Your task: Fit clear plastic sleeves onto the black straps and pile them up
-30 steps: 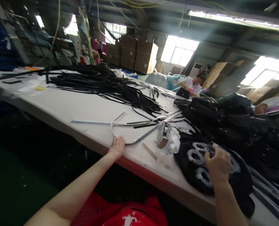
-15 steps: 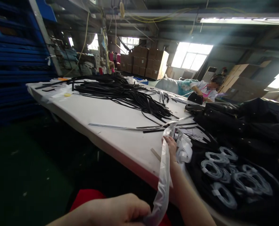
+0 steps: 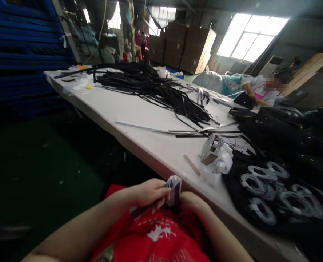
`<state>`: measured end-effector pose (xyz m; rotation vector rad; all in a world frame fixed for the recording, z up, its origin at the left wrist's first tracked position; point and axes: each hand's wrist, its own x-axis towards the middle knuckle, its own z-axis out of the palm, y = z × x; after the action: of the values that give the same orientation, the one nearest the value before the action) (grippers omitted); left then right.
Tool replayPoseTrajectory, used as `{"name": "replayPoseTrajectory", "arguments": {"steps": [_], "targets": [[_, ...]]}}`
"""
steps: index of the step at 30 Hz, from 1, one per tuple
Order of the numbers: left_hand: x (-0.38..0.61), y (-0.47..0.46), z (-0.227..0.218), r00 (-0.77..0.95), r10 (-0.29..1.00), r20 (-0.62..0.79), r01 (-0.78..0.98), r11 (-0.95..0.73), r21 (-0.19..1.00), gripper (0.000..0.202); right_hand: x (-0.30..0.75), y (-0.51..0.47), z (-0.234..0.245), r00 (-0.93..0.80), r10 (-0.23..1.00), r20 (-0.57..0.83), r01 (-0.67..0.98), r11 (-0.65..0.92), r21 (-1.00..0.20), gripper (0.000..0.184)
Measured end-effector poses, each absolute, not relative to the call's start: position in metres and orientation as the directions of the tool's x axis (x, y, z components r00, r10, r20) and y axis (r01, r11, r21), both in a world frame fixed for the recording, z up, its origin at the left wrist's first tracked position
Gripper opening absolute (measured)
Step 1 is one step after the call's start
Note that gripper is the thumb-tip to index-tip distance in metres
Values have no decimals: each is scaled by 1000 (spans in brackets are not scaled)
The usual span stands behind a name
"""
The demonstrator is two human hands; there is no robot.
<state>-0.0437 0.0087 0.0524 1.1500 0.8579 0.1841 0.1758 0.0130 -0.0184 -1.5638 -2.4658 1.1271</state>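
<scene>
Close in front of my red apron (image 3: 164, 233), my left hand (image 3: 150, 193) is closed on a shiny, see-through plastic strip (image 3: 174, 187) that bends up in a loop. Something dark and flat also shows under its fingers, too blurred to name. On the other side of the loop, my right hand (image 3: 192, 203) is curled close beside the strip; its fingertips are hidden. Beyond the hands, a tape dispenser (image 3: 211, 151) with a crumpled white roll (image 3: 224, 162) stands at the table's near edge. A flat thin bar (image 3: 192, 165) lies left of it.
The white table (image 3: 145, 145) carries a heap of black strips (image 3: 161, 87) and a long pale strip (image 3: 134, 126). Bundled clear coils (image 3: 262, 211) rest on black fabric (image 3: 287, 138) at right. Across the table, a person (image 3: 259, 87) leans over. Blue racks (image 3: 22, 47) stand left.
The long shiny strip no longer stretches from the dispenser area to my left hand. My right hand has come back from there to my apron, beside my left. The view has tilted down.
</scene>
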Motion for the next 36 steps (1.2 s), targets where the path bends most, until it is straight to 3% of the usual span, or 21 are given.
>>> {"name": "replayPoseTrajectory", "arguments": {"steps": [3, 6, 8, 11, 13, 17, 24, 28, 32, 36], "targets": [[-37, 13, 33, 696, 485, -529, 298, 476, 828, 38, 189, 7, 10, -517, 835, -188, 711, 296, -638, 57], [-24, 14, 22, 776, 388, -498, 312, 450, 837, 34, 182, 3, 34, -714, 697, -60, 474, 419, -774, 71], [-24, 15, 15, 838, 289, -462, 301, 462, 834, 32, 177, 2, 35, -767, 625, -145, 453, 369, -811, 61], [-48, 18, 0, 885, 87, -458, 337, 561, 756, 31, 187, 4, 18, -711, 632, -308, 561, 246, -790, 36], [-76, 18, -11, 872, -20, -489, 401, 602, 690, 33, 202, 7, 5, -661, 656, -364, 606, 180, -775, 34], [-127, 11, -22, 829, -95, -551, 467, 658, 590, 35, 229, 12, -5, -602, 702, -382, 643, 143, -752, 33], [-176, -2, -17, 758, -139, -637, 560, 639, 528, 34, 262, 21, -8, -537, 771, -343, 694, 173, -699, 33], [-181, -2, -13, 735, -114, -668, 552, 672, 494, 34, 263, 22, -9, -546, 803, -239, 731, 318, -604, 38], [-140, 1, -3, 793, -49, -607, 460, 703, 543, 34, 206, 7, -9, -698, 712, -74, 601, 526, -602, 74], [-98, 3, 11, 820, 63, -568, 347, 736, 581, 35, 147, -6, -18, -789, 602, -117, 518, 552, -653, 59]]}}
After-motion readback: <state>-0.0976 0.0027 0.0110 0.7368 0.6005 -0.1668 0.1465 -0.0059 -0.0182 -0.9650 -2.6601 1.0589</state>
